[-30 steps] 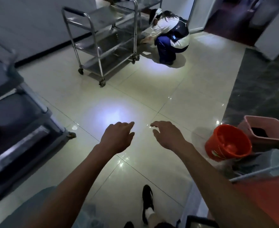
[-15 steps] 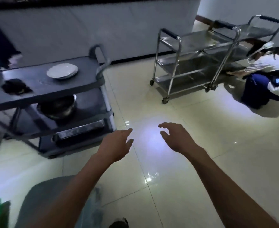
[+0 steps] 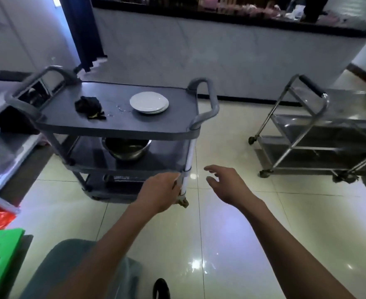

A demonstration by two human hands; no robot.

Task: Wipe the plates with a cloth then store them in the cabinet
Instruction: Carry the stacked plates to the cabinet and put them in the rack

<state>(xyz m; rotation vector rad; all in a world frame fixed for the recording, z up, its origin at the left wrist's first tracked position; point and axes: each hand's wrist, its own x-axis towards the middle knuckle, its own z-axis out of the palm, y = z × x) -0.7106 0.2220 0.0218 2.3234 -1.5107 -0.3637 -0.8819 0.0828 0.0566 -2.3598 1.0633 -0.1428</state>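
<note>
The task looks barely begun: the step in hand appears to be the approach to the grey cart [image 3: 117, 128], before any wiping. The plates [image 3: 149, 102], a small white stack, sit on the cart's top shelf toward its right end, and the dark cloth [image 3: 89, 107] lies crumpled on the same shelf to their left, apart from them, with a few drops or glints on the surface between. Neither is touched. Both arms reach forward over the tiled floor, nearer than the cart: the left hand [image 3: 158, 192] hangs in front of the cart's near right leg, fingers loosely bent and holding nothing, and whether it brushes the leg I cannot tell; the right hand [image 3: 225, 184] is spread wide, fingers apart, empty. A metal bowl [image 3: 127, 147] rests on the middle shelf, and a steel trolley [image 3: 320, 134] stands to the right. No cabinet is clearly identifiable. The next move likely calls for closing in, then one hand taking the cloth while the other lifts the top plate off the stack
</note>
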